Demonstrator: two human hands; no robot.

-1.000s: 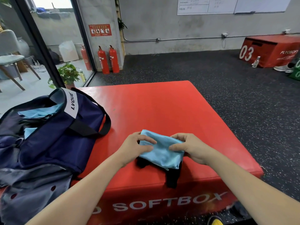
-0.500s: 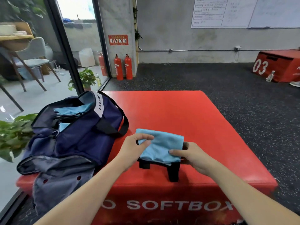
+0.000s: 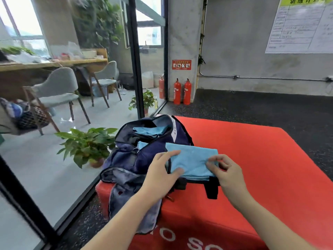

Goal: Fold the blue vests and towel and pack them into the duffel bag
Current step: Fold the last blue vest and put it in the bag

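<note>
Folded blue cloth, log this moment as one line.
folded blue cloth | held by left hand, right hand | beside open duffel bag | not packed

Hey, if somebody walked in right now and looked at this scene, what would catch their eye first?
Probably the big red soft box filling the lower right. At its left end sits an open navy duffel bag with light blue fabric showing inside. Just in front, the left hand and right hand hold a folded light blue cloth by its two ends, beside the bag. Two red fire extinguishers stand against the far pillar.

Potted plant (image 3: pixel 86 144), fire extinguishers (image 3: pixel 182 91), chairs (image 3: pixel 57 92)
</note>
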